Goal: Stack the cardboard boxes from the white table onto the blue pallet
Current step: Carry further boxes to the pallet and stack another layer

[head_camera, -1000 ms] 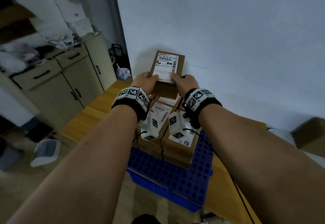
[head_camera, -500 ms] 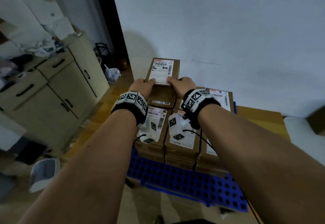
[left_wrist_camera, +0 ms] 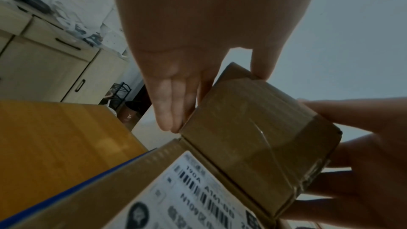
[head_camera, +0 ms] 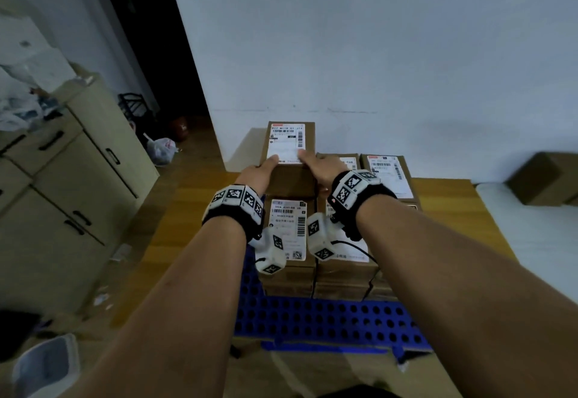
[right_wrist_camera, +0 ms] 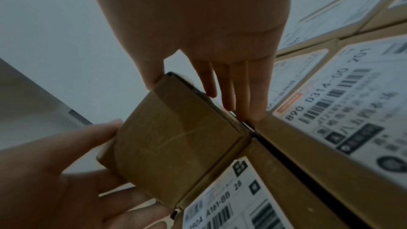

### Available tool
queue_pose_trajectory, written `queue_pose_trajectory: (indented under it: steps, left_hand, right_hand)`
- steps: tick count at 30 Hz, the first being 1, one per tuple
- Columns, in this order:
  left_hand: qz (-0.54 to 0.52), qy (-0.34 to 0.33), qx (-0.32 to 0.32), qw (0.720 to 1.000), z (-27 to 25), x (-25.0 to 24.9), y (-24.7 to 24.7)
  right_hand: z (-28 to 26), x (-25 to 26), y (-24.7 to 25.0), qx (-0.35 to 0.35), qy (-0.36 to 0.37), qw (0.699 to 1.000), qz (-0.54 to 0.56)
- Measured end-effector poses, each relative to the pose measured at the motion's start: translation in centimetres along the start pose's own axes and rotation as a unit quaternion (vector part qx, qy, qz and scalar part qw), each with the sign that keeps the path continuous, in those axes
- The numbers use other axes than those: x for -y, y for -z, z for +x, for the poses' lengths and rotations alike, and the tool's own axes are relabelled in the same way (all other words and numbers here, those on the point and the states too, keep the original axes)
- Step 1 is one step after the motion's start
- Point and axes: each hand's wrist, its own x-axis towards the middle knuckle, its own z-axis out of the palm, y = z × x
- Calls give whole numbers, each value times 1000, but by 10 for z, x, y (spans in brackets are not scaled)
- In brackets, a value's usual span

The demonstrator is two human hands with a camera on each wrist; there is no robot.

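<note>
head view: both my left hand (head_camera: 261, 172) and right hand (head_camera: 316, 168) clasped the cardboard box (head_camera: 289, 153) by its sides, thumbs on top, long axis pointing away toward the wall.

Lowering the cardboard box (head_camera: 291, 150) from its raised position a second ago, now bringing its bottom edge down against the labelled boxes (head_camera: 289, 235) on the blue pallet (head_camera: 328, 319). Still clasping it with the left hand (head_camera: 259, 174) and right hand (head_camera: 316, 169), thumbs on the top label, fingers flat along the sides. Bringing more of the stacked row into sight on the right.
</note>
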Motion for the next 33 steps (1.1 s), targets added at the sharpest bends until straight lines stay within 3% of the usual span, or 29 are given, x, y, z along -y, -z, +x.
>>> queue_pose_trajectory:
  steps: [22,28,33]
  left_hand:
    - [-20,-8,22,1000,4,2,-6]
    - [56,-28,9,998,8,-2,-9]
    - [144,-61,-49,987,8,-11,-8]
  right_hand:
    - [-7,7,1,2,-25,1000,-17]
    - [-8,6,1,-4,-35,999,-7]
    - [-11,3,11,-18,-18,1000,-13]
